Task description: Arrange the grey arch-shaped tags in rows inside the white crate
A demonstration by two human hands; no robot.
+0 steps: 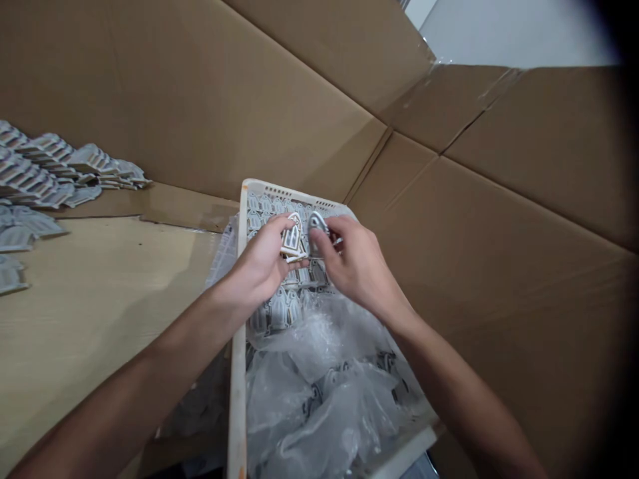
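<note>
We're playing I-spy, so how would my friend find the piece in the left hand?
Find the white crate beside the brown cardboard wall. Above its far half, the left hand holds a pale piece. Unlike the pieces below, it's lifted, and its window-like marks show more clearly than on the one in the right hand.

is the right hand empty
No, the right hand holds a grey-and-white piece between thumb and fingers, above the white crate.

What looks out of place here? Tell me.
The clear plastic lies crumpled over the near part of the white crate, while the small gray pieces beyond it lie uncovered. Nothing looks clearly spilled.
</note>
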